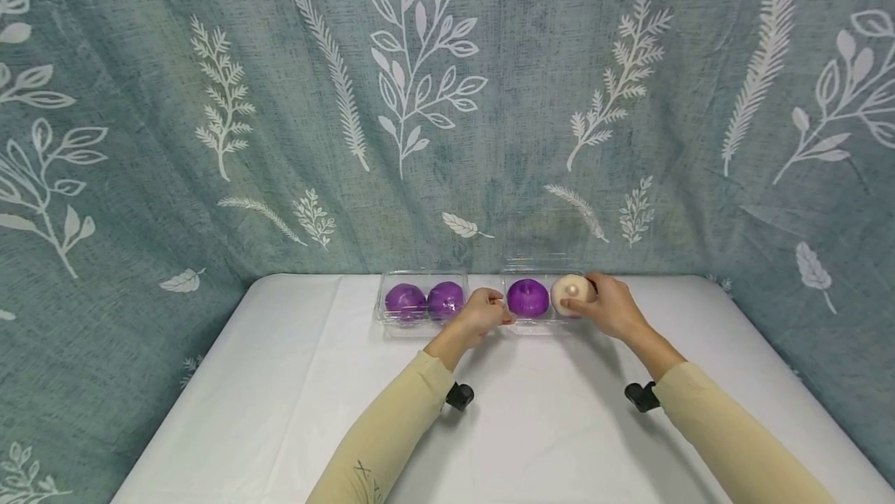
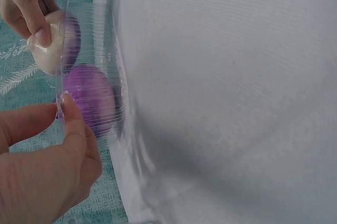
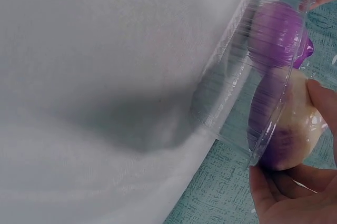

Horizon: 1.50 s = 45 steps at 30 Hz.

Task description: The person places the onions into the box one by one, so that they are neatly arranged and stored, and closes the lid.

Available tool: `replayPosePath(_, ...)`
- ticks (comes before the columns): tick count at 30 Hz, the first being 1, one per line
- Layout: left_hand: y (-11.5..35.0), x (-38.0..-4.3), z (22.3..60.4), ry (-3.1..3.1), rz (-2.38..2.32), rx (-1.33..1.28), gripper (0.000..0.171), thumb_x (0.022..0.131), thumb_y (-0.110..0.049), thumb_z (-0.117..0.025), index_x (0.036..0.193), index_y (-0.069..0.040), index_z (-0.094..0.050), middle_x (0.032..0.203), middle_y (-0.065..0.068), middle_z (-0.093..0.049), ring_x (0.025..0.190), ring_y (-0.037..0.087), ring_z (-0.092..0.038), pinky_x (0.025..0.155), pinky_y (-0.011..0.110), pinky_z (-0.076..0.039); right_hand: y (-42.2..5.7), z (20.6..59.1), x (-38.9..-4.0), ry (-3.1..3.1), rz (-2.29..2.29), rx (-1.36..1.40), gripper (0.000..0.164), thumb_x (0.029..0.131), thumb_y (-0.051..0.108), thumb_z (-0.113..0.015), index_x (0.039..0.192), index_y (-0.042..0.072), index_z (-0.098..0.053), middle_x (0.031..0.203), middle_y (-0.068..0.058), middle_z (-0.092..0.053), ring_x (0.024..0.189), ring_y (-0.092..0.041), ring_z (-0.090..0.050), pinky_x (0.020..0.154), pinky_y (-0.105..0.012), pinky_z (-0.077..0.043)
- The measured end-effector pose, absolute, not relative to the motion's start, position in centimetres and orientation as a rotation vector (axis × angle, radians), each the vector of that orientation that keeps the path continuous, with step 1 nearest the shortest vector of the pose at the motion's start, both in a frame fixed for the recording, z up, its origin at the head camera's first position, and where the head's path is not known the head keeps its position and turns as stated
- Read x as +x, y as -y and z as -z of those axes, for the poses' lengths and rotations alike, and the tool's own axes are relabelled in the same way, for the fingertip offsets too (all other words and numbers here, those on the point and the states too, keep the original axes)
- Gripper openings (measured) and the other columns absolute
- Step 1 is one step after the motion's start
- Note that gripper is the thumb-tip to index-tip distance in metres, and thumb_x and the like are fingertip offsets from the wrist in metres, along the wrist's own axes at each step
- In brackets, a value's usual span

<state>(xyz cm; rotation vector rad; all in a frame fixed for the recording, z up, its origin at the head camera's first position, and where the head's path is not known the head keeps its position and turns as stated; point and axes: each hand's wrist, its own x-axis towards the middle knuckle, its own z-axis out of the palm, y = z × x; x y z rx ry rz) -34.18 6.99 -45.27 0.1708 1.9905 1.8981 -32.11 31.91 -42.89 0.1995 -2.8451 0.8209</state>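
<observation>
My right hand [image 1: 614, 306] grips a cream-and-purple turnip [image 1: 569, 293], thumb on its pale side, at the right end of an open clear plastic container [image 3: 226, 98]. In the right wrist view the turnip's purple part shows through the container's wall. A glossy purple, round vegetable [image 1: 527, 298] sits beside it in the same container. At the container's near left corner, my left hand [image 1: 482, 311] pinches the rim between thumb and fingertip, as the left wrist view shows.
Left of my left hand stands another clear plastic container [image 1: 391, 325] with two purple round vegetables [image 1: 405, 301] inside. Both containers are at the back edge of the white-covered table [image 1: 545, 426]. A blue-green leaf-patterned curtain [image 1: 517, 139] hangs right behind them.
</observation>
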Motion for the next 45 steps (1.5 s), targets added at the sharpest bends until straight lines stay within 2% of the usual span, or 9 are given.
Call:
replayPosePath(7,-6.9,-34.2,45.5,-1.972,-1.905,0.177,0.052,0.097,0.014,-0.052,0.146,0.014,-0.036,0.122,0.026,-0.056,0.109,0.034,-0.068,0.104,0.039,-0.056,-31.8,43.4,-32.1,2.836,-0.823,0.193,0.059,0.094,0.029,-0.076,0.128,-0.015,-0.055,0.119,-0.035,-0.062,0.107,-0.048,-0.061,0.084,-0.056,-0.056)
replayPosePath(16,-6.8,-34.0,45.4,-1.976,-1.892,0.203,0.05,0.101,0.009,-0.05,0.148,0.014,-0.034,0.116,0.021,-0.058,0.113,0.035,-0.067,0.112,0.044,-0.05,-31.7,43.9,-32.1,2.803,-0.808,0.195,0.057,0.093,0.023,-0.075,0.127,-0.018,-0.054,0.119,-0.038,-0.06,0.109,-0.051,-0.059,0.088,-0.06,-0.054)
replayPosePath(23,-6.7,-34.0,45.4,-1.984,-1.884,0.213,0.052,0.099,0.01,-0.053,0.147,0.015,-0.035,0.11,0.018,-0.058,0.112,0.035,-0.068,0.11,0.042,-0.051,-31.4,44.1,-32.3,2.775,-0.785,0.204,0.057,0.09,0.02,-0.078,0.123,-0.02,-0.055,0.114,-0.038,-0.06,0.106,-0.052,-0.058,0.087,-0.061,-0.053)
replayPosePath(30,-6.7,-33.8,45.3,-1.978,-1.895,0.206,0.052,0.097,0.012,-0.055,0.145,0.016,-0.036,0.104,0.014,-0.056,0.11,0.035,-0.068,0.106,0.04,-0.054,-31.3,44.6,-32.4,2.757,-0.785,0.201,0.064,0.088,0.021,-0.081,0.126,-0.022,-0.053,0.121,-0.041,-0.056,0.115,-0.057,-0.052,0.097,-0.066,-0.048)
replayPosePath(34,-6.7,-33.7,45.3,-1.984,-1.888,0.205,0.052,0.096,0.012,-0.056,0.145,0.016,-0.037,0.109,0.017,-0.057,0.108,0.034,-0.068,0.105,0.039,-0.055,-31.2,44.9,-32.4,2.743,-0.789,0.211,0.063,0.086,0.019,-0.081,0.125,-0.021,-0.053,0.124,-0.042,-0.053,0.119,-0.059,-0.048,0.103,-0.068,-0.044)
replayPosePath(40,-6.6,-33.4,45.4,-1.977,-1.88,0.198,0.054,0.097,0.012,-0.055,0.147,0.015,-0.036,0.124,0.024,-0.056,0.11,0.034,-0.068,0.108,0.041,-0.053,-31.1,45.3,-32.3,2.752,-0.766,0.203,0.063,0.087,0.02,-0.081,0.125,-0.022,-0.054,0.125,-0.043,-0.053,0.12,-0.059,-0.046,0.101,-0.068,-0.044)
replayPosePath(45,-6.5,-33.3,45.3,-1.989,-1.883,0.208,0.054,0.096,0.012,-0.056,0.147,0.015,-0.036,0.124,0.024,-0.056,0.109,0.034,-0.068,0.107,0.04,-0.054,-31.1,45.4,-32.3,2.739,-0.749,0.206,0.063,0.087,0.02,-0.081,0.126,-0.022,-0.055,0.126,-0.043,-0.053,0.12,-0.06,-0.045,0.102,-0.069,-0.044)
